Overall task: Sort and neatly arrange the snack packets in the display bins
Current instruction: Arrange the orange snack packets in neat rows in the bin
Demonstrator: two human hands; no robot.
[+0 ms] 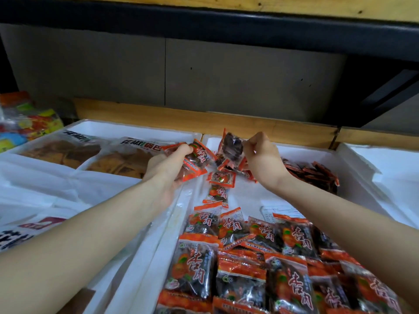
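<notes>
Orange-and-clear snack packets (260, 268) with dark fruit lie flat in overlapping rows in the near part of the white foam bin (353, 175), others loose behind

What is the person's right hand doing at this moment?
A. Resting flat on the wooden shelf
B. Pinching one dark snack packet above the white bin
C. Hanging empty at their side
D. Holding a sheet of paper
B: the right hand has a fingertip grip on a single dark packet, held up over the white bin.
</notes>
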